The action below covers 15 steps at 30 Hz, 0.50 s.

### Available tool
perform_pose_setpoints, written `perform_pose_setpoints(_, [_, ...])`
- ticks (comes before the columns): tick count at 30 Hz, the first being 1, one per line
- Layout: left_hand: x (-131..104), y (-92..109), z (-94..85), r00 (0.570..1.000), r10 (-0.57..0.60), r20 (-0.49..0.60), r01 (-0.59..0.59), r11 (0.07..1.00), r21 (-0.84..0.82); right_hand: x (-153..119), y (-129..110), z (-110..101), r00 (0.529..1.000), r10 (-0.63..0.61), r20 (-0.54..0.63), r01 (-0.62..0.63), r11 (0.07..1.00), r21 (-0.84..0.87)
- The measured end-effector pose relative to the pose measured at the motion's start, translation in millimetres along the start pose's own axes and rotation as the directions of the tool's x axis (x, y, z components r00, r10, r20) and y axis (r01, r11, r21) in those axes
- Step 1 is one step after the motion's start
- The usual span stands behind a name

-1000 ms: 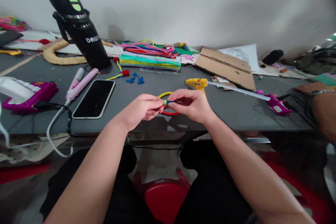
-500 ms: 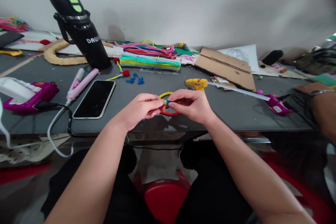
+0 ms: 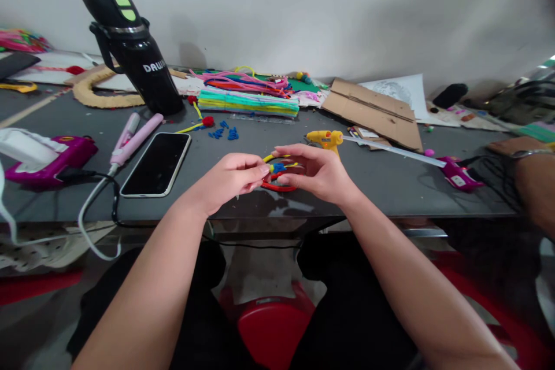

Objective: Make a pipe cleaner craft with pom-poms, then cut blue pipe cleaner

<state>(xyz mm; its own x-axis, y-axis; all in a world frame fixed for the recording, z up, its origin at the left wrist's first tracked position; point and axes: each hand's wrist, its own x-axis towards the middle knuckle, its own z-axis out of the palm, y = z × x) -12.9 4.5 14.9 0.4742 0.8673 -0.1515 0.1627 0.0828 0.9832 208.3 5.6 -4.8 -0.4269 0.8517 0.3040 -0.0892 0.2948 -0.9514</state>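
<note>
Stretching across view, grey table (image 3: 243, 147) is topped at back left by black bottle (image 3: 139, 66). Right hand (image 3: 321, 176) is held parted, thumb below fingers; contact cannot be told. In left hand (image 3: 232, 179), fingertips pinched, yellow-and-red loop (image 3: 280, 188) is gripped near table's front edge, blue twist (image 3: 278, 167) between hands.

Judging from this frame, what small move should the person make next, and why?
The right hand should probably close its thumb and fingers on the blue piece: they stand apart around it, while the left hand seems to pinch the yellow bit beside it, likely steadying it.
</note>
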Motion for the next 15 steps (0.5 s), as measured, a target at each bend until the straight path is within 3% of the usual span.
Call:
perform_pose_setpoints(7, [-1.4,1.2,-2.7,1.0,0.009,0.019,-0.012,0.99,0.139,-2.3,2.4,-0.7,0.993,0.106,0.058,-0.111,0.991,0.073])
perform_pose_setpoints(15, [-0.7,0.6,-2.1,1.0,0.005,0.026,-0.009,0.988,0.154,-0.3,2.6,4.6,0.999,0.05,-0.005,-0.05,0.999,0.006])
